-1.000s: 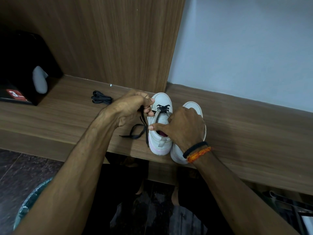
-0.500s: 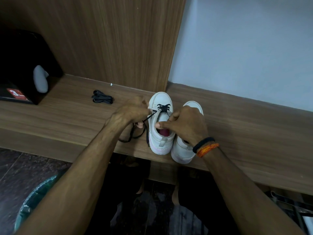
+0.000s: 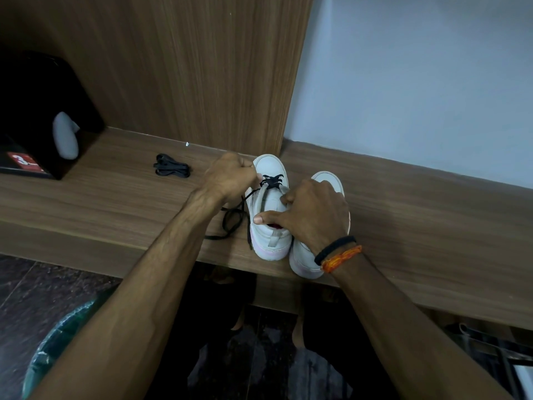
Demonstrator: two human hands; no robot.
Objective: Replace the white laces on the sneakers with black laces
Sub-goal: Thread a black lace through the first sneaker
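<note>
Two white sneakers stand side by side on the wooden shelf (image 3: 115,203), toes pointing away from me. The left sneaker (image 3: 269,238) has a black lace (image 3: 272,180) threaded through its front eyelets, with loose ends trailing on the shelf to its left. My left hand (image 3: 227,177) is closed on that lace beside the sneaker's left edge. My right hand (image 3: 311,215) grips the left sneaker's tongue and collar, thumb across the opening, and hides much of the right sneaker (image 3: 328,180). A second black lace (image 3: 172,169) lies bundled further left.
A black box (image 3: 37,119) with a red label and a grey object stands at the far left of the shelf. A wooden panel and a pale wall rise behind. Dark floor and a green-rimmed object (image 3: 57,345) lie below the shelf edge.
My left hand has shifted up and toward the sneaker's toe with the lace in it. My right hand's thumb has stretched across the sneaker's opening.
</note>
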